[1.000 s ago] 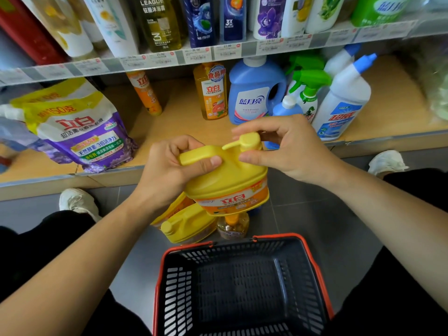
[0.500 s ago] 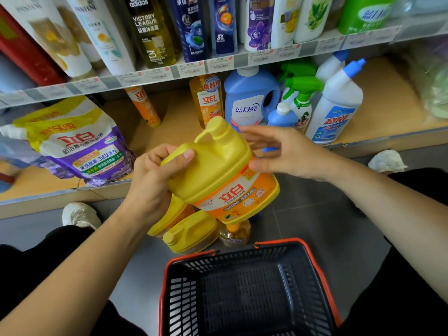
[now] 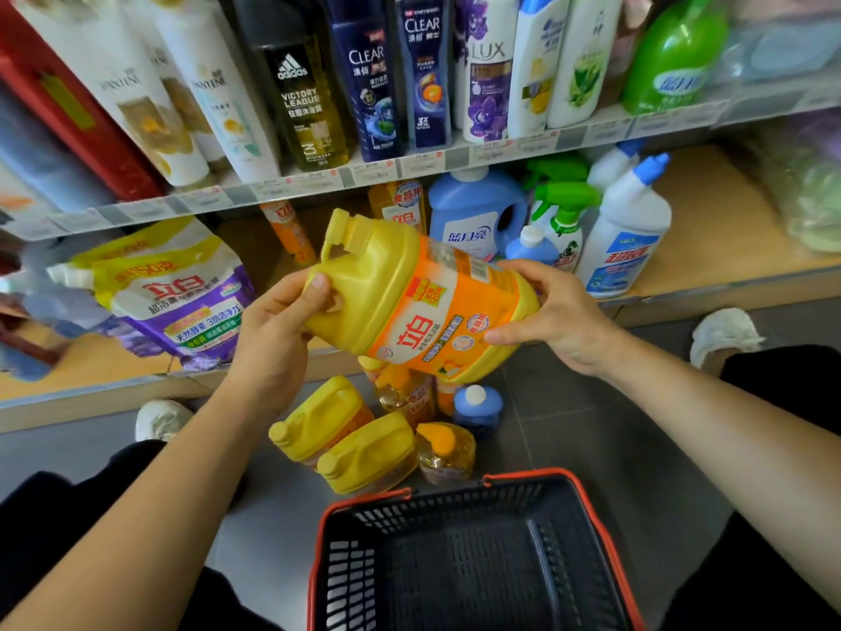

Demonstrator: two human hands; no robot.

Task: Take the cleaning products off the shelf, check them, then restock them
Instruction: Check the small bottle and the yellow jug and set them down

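I hold a yellow detergent jug [image 3: 400, 293] with an orange label tilted on its side in front of the lower shelf [image 3: 723, 220], cap pointing up and left. My left hand [image 3: 277, 330] grips its shoulder by the handle. My right hand [image 3: 555, 311] grips its base. On the floor below stand two more yellow jugs [image 3: 346, 439], two clear orange-capped bottles [image 3: 443, 453] and a small blue bottle [image 3: 478, 405].
A black basket with an orange rim [image 3: 473, 562] sits on the floor near me, nothing in it. The lower shelf holds a purple refill pouch [image 3: 177, 293], a blue detergent jug [image 3: 475, 211], green spray bottles [image 3: 564, 211] and white toilet cleaners [image 3: 628, 230]. Shampoo bottles [image 3: 377, 75] line the upper shelf.
The jug has been raised and turned from upright onto its side, label facing me. My right hand moved from the cap to the base. The view has tilted up a little.
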